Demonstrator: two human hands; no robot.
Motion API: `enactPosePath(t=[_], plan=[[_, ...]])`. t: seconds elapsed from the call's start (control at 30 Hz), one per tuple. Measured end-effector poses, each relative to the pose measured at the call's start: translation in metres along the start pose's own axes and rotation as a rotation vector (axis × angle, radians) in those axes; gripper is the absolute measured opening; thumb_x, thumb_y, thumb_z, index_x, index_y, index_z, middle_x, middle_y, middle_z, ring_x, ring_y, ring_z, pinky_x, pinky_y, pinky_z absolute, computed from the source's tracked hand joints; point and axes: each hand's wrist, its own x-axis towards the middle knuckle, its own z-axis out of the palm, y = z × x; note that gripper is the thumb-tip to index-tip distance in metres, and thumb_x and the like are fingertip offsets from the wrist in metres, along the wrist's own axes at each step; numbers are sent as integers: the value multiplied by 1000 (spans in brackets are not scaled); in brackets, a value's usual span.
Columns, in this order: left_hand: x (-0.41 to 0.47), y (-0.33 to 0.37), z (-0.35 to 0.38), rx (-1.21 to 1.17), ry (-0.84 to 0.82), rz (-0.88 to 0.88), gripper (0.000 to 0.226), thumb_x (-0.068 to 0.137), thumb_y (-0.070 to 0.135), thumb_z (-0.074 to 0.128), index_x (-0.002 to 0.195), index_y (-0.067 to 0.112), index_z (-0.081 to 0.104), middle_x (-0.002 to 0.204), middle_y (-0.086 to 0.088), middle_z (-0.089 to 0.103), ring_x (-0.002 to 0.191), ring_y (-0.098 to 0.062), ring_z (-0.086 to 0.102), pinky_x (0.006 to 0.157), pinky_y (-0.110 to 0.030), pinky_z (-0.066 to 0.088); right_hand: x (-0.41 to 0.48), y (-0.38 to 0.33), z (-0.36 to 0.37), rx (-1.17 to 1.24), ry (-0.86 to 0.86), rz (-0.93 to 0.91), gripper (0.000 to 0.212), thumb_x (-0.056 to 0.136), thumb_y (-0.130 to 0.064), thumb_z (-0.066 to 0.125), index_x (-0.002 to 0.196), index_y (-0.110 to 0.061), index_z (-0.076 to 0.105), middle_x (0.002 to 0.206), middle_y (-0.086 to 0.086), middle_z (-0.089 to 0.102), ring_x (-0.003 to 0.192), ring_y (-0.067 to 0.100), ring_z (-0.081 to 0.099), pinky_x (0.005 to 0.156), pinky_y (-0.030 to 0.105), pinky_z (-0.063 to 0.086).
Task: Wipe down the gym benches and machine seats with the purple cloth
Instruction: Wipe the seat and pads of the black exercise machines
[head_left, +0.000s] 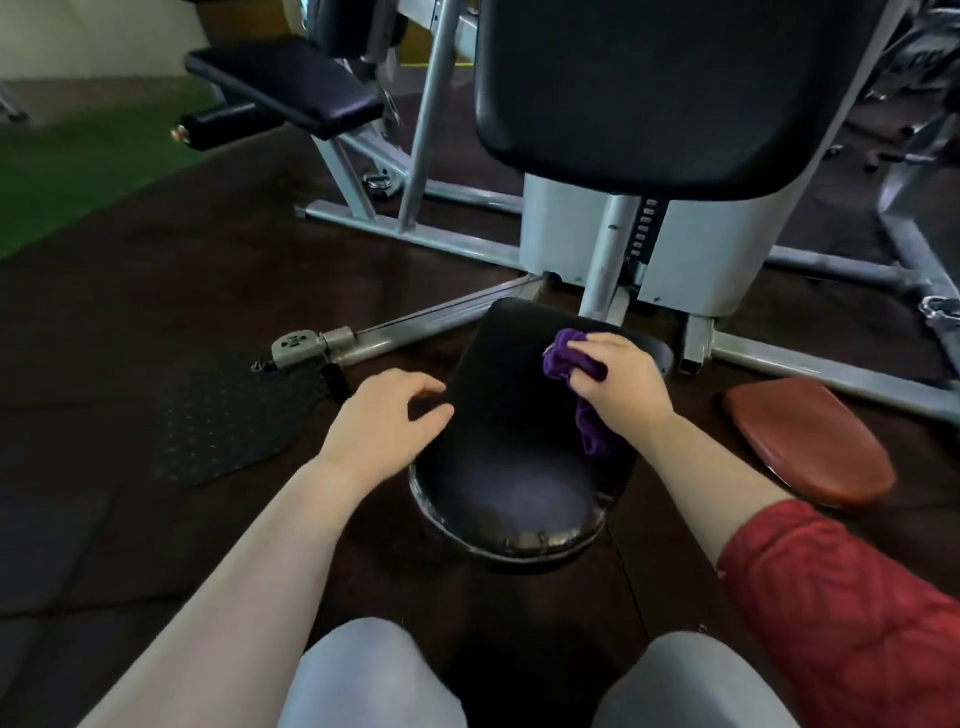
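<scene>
Purple cloth (576, 384), bunched up soft fabric, sits on the far right part of the black padded machine seat (511, 467), gripped in the right hand (615, 387) with a tail trailing under the wrist, ready for the wipe. Left hand (387, 421) lies loose-fingered at the seat's left edge, holding nothing, likely bracing it. White steel machine frame (608, 260) stands just behind.

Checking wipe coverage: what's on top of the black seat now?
The right hand grips the purple cloth on the black seat, far right part; left hand touches its left edge. Surface under them is hidden.
</scene>
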Motion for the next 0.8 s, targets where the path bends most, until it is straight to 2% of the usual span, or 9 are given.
enactPosePath(t=[0.07,0.2,0.33,0.47,0.53,0.63,0.8], plan=[[-11,-9,4,-25,-10,-29,34,85,51,60,116,36,65,107,15,60,103,-6,57,93,-34,50,10,5,2,10,18,33,36,83,-29,62,119,-26,65,127,-2,59,119,20,52,105,38,38],[-28,-23,9,-46,-52,-52,33,88,47,60,120,36,62,106,16,58,101,-2,56,86,-22,45,34,7,4,-14,76,130,33,88,-25,60,120,-21,64,126,4,58,115,26,54,96,32,40],[-34,-31,9,-87,-20,-51,28,91,41,60,117,35,63,104,16,60,97,1,54,83,-18,41,48,-1,10,-114,52,178,33,90,-29,55,122,-20,62,124,8,58,113,31,54,92,36,44],[-43,-34,11,-156,-14,-73,22,92,38,60,114,36,64,99,18,61,95,2,56,83,-16,42,7,-49,18,-84,-101,-66,39,90,-34,55,128,-25,58,132,3,57,123,24,50,103,33,36],[-48,-36,10,-231,17,-100,21,92,33,60,113,35,65,97,18,63,94,1,57,85,-17,44,-30,-80,27,-74,-139,-209,40,87,-37,56,126,-27,59,132,3,57,122,24,51,103,33,38],[-53,-42,5,-262,53,-122,20,93,30,59,111,35,66,97,17,64,94,3,58,86,-14,43,-70,-110,35,-41,-156,-323,38,88,-35,58,125,-26,59,133,2,56,119,23,52,101,34,41],[-49,-55,-7,-197,55,-108,23,94,33,57,117,34,64,98,19,61,96,2,56,89,-22,44,-39,-104,37,27,-345,-469,41,85,-33,64,126,-32,61,139,-3,53,129,11,46,109,26,33]])
